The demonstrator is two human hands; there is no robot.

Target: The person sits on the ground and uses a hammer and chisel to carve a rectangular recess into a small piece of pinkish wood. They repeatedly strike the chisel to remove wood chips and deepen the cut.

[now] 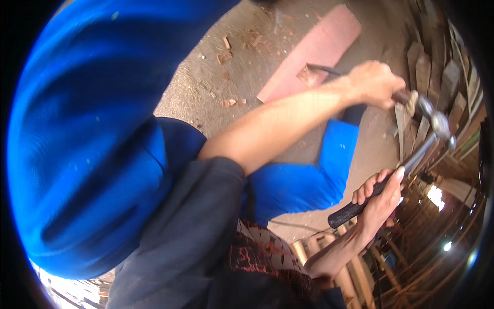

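Observation:
My left hand (374, 82) is closed around a chisel (328, 69). Its metal blade points left over a reddish wooden board (329, 38), and a curled wood shaving (309, 75) stands up at the blade's tip. The chisel's handle comes out of the fist on the right. My right hand (380, 194) grips the black handle of a hammer (419, 152). The shiny hammer head is at the end of the chisel handle; whether they touch I cannot tell. Part of the board lies hidden under my left forearm.
Wood chips (225, 56) are scattered over the dusty ground to the board's left. Rough wood pieces (447, 77) are piled at the right. My bent legs in blue trousers (296, 185) lie close to the board. Lengths of timber (355, 273) show at the bottom.

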